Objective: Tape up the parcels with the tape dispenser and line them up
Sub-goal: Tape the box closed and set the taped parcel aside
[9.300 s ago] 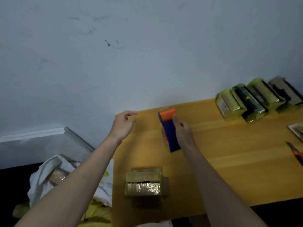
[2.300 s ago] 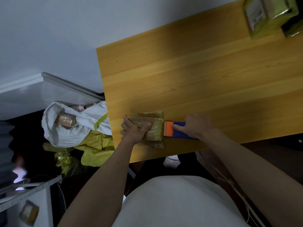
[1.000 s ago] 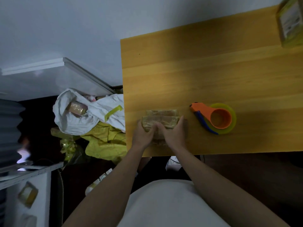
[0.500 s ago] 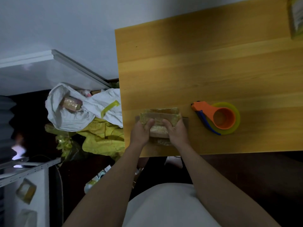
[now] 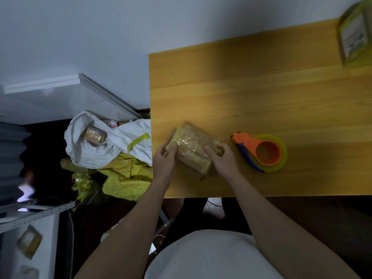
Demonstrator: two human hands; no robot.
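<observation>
**Parcel in both hands, dispenser set aside**

The parcel (image 5: 192,152) sits near the front left corner of the bench (image 5: 261,93), turned askew to the bench edge. Both hands hold it. The left hand (image 5: 165,160) grips its left end, fingers curled over the top edge. The right hand (image 5: 222,160) grips its right end, thumb on the top face. Neither grip is idle or empty; each is closed on the parcel.

The dispenser (image 5: 261,153) lies on its side just to the right of the right grip, apart from it and untouched. Clear tape already shines across the parcel's top face.

Judgement: the step in hand is turning or checking the parcel between tape passes, not taping itself. Whether every side is sealed cannot be told from here.

One taped parcel (image 5: 355,35) stands at the far right of the bench, well away from both grips. If this parcel is sealed, the next move calls for carrying it across to stand beside that one. If not, the right grip must let go and take up the dispenser while the left steadies the parcel.

Beyond the left grip, off the bench, a white bag (image 5: 108,141) holds another parcel (image 5: 93,135).
</observation>
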